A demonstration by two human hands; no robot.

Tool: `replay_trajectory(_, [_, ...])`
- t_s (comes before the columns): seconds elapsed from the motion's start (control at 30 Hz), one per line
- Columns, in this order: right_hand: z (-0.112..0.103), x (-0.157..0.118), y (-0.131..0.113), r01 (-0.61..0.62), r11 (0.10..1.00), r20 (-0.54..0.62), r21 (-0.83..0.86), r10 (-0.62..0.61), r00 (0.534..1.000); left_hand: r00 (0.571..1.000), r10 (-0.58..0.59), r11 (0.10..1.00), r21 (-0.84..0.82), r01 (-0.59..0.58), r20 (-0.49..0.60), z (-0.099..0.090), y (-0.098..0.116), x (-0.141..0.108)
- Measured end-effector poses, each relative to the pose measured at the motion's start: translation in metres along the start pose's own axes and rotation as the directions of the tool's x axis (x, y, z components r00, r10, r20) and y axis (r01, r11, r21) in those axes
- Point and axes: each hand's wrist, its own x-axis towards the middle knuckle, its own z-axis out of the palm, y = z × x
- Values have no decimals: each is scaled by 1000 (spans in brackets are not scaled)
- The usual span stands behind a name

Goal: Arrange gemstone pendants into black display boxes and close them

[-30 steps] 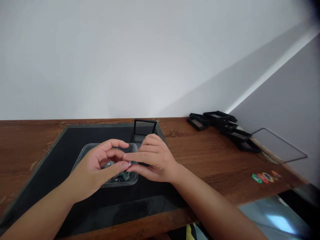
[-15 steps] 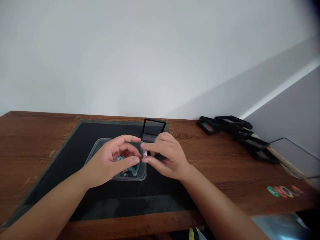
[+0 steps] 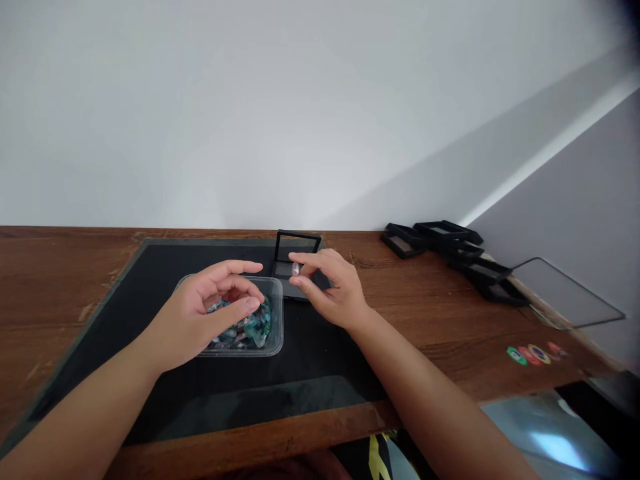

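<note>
I judge this a holding-up step: my right grip pinches a small pale stone-like piece before the open black-framed case, my left grip hangs loosely spread above the clear tub, and the next move calls for a steady pinch.

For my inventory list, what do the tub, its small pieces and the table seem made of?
Tub: probably glossy plastic, clear and thin-walled. Small pieces: perhaps polished glass or stone; some look translucent. Table: probably wood, satin, showing brown grain.
</note>
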Motion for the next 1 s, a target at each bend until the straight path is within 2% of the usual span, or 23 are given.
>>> replay_trajectory(0.77, [2, -1, 1, -19, 1000, 51, 3, 19, 999, 998, 59, 986, 155, -54, -26, -2, 4, -2])
replay_trajectory(0.9, [3, -2, 7, -53, 999, 66, -10, 54, 996, 995, 75, 968, 244, -56, -69, -5, 3, -2])
replay_trajectory(1.0, [3, -3, 13, -149, 988, 86, -34, 152, 985, 985, 125, 908, 415, -64, -121, -8, 0, 0])
